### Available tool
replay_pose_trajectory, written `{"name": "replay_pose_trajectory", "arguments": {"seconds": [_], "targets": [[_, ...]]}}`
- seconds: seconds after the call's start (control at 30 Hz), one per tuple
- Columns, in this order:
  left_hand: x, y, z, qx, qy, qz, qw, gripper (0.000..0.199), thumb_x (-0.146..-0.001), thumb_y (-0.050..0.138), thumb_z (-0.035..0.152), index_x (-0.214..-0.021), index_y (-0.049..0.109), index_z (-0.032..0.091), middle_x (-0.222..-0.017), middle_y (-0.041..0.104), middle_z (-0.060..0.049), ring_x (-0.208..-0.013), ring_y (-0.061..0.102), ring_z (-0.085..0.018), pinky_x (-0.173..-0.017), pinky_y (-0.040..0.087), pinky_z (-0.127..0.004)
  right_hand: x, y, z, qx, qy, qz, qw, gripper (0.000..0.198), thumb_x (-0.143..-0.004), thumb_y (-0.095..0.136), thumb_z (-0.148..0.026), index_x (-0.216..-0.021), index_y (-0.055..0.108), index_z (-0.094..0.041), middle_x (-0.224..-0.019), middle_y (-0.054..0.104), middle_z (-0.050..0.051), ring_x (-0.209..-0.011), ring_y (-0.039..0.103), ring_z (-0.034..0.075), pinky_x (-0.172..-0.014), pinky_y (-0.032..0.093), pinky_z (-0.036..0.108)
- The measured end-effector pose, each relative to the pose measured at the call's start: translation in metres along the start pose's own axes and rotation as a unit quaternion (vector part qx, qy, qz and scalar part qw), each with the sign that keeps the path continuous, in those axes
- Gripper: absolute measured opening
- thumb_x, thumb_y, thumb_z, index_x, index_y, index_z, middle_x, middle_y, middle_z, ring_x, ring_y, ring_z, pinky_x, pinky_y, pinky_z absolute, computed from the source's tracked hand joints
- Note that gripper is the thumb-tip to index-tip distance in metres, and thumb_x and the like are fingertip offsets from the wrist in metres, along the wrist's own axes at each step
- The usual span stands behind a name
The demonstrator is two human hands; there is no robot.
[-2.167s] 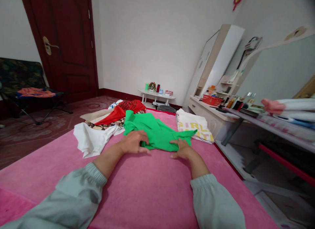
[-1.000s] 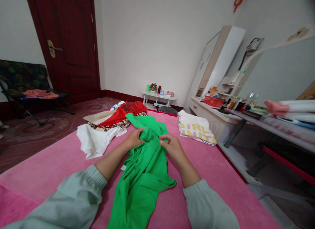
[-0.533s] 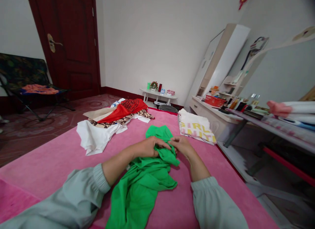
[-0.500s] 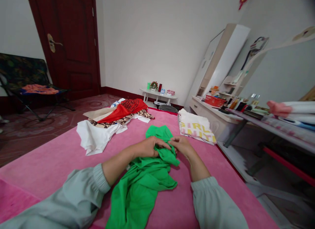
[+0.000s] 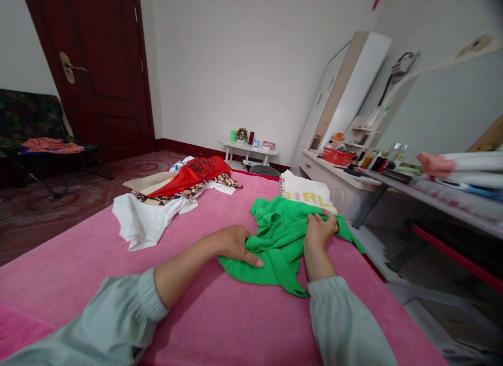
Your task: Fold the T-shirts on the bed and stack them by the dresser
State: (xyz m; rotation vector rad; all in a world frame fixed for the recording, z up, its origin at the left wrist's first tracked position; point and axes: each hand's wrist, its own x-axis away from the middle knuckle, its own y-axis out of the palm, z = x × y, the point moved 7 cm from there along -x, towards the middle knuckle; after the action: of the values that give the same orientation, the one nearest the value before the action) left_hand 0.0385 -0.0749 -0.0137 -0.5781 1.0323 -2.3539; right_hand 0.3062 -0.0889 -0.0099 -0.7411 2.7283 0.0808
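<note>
A crumpled green garment [image 5: 279, 245] lies across the pink bedcover [image 5: 220, 313], its far right end reaching over the bed's right edge. My left hand [image 5: 236, 245] grips its near left part, thumb on top and the other fingers hidden in the cloth. Toward the garment's right side, my right hand [image 5: 320, 229] is closed on a fold of it. Just behind the green cloth lies a white garment with yellow lettering [image 5: 306, 189], partly covered by it.
To the left on the bed is a pile of clothes with a red garment [image 5: 192, 172] on top and a white one [image 5: 143, 219] nearer me. A dressing table [image 5: 338, 177] with bottles and a red basket [image 5: 337, 156] stands right. A folding chair [image 5: 43, 140] is far left.
The green garment has swung from lengthwise toward me to spread out sideways to the right. My right hand has moved right with it, away from my left hand.
</note>
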Motion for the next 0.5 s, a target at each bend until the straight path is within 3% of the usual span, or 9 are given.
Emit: {"name": "replay_pose_trajectory", "arguments": {"seconds": [0.1,0.17,0.23,0.27,0.3,0.37,0.43,0.5], "targets": [[0.003,0.006,0.008,-0.003,0.014,-0.055,0.998,0.031,-0.059,0.071,0.033,-0.088,0.072,0.021,-0.078,0.07,0.004,-0.069,0.061,-0.016,-0.055,0.043,-0.021,0.006,-0.004,-0.022,0.129,-0.101,0.013,0.986,0.055,-0.078,0.045,-0.019,-0.132,0.034,-0.022,-0.152,0.013,0.013,-0.114,0.054,0.022,-0.102,0.041,0.037],[0.007,-0.009,0.0,-0.018,-0.007,-0.052,0.998,0.028,-0.058,0.067,0.022,-0.085,0.072,0.022,-0.076,0.07,0.004,-0.068,0.062,-0.017,-0.053,0.043,-0.021,0.008,0.0,-0.03,0.225,-0.157,-0.03,0.961,0.046,-0.079,0.047,-0.021,-0.126,0.045,-0.017,-0.146,0.03,0.014,-0.114,0.054,0.023,-0.101,0.04,0.037],[0.013,-0.048,-0.023,-0.075,-0.07,0.064,0.993,0.023,-0.057,0.064,0.019,-0.079,0.071,0.022,-0.073,0.069,0.001,-0.068,0.063,-0.02,-0.054,0.043,-0.024,0.008,0.008,-0.025,0.294,-0.148,-0.095,0.939,0.037,-0.077,0.055,-0.029,-0.112,0.059,-0.016,-0.128,0.053,0.014,-0.114,0.054,0.028,-0.1,0.039,0.043],[0.022,-0.077,-0.038,-0.116,-0.12,0.176,0.97,0.019,-0.058,0.064,0.021,-0.077,0.07,0.021,-0.072,0.068,-0.001,-0.069,0.063,-0.022,-0.056,0.044,-0.026,0.009,0.012,-0.019,0.331,-0.126,-0.135,0.925,0.035,-0.076,0.059,-0.035,-0.106,0.063,-0.017,-0.118,0.06,0.014,-0.113,0.054,0.031,-0.098,0.039,0.046],[0.034,-0.103,-0.054,-0.139,-0.173,0.291,0.931,0.018,-0.06,0.065,0.026,-0.078,0.069,0.022,-0.075,0.068,-0.003,-0.073,0.064,-0.025,-0.059,0.045,-0.028,0.012,0.018,-0.014,0.375,-0.107,-0.18,0.903,0.037,-0.076,0.061,-0.041,-0.104,0.066,-0.017,-0.113,0.064,0.013,-0.111,0.055,0.033,-0.096,0.039,0.048],[0.06,-0.136,-0.084,-0.144,-0.245,0.455,0.844,0.024,-0.066,0.064,0.035,-0.087,0.068,0.023,-0.084,0.069,-0.007,-0.082,0.064,-0.03,-0.065,0.047,-0.033,0.023,0.032,-0.008,0.451,-0.098,-0.28,0.842,0.042,-0.075,0.063,-0.048,-0.106,0.067,-0.019,-0.112,0.066,0.012,-0.109,0.056,0.032,-0.092,0.041,0.045],[0.071,-0.146,-0.11,-0.127,-0.25,0.537,0.796,0.028,-0.073,0.06,0.037,-0.096,0.065,0.023,-0.095,0.069,-0.009,-0.092,0.063,-0.031,-0.072,0.047,-0.035,0.039,0.046,-0.015,0.484,-0.134,-0.35,0.791,0.037,-0.073,0.068,-0.04,-0.104,0.068,-0.02,-0.11,0.066,0.011,-0.105,0.059,0.029,-0.086,0.043,0.037],[0.068,-0.143,-0.137,-0.069,-0.231,0.559,0.793,0.033,-0.078,0.056,0.04,-0.103,0.063,0.02,-0.103,0.068,-0.011,-0.097,0.062,-0.029,-0.078,0.047,-0.035,0.056,0.056,-0.031,0.495,-0.161,-0.383,0.763,0.023,-0.068,0.071,-0.025,-0.09,0.071,-0.018,-0.098,0.069,0.01,-0.095,0.062,0.026,-0.077,0.044,0.032]]}}
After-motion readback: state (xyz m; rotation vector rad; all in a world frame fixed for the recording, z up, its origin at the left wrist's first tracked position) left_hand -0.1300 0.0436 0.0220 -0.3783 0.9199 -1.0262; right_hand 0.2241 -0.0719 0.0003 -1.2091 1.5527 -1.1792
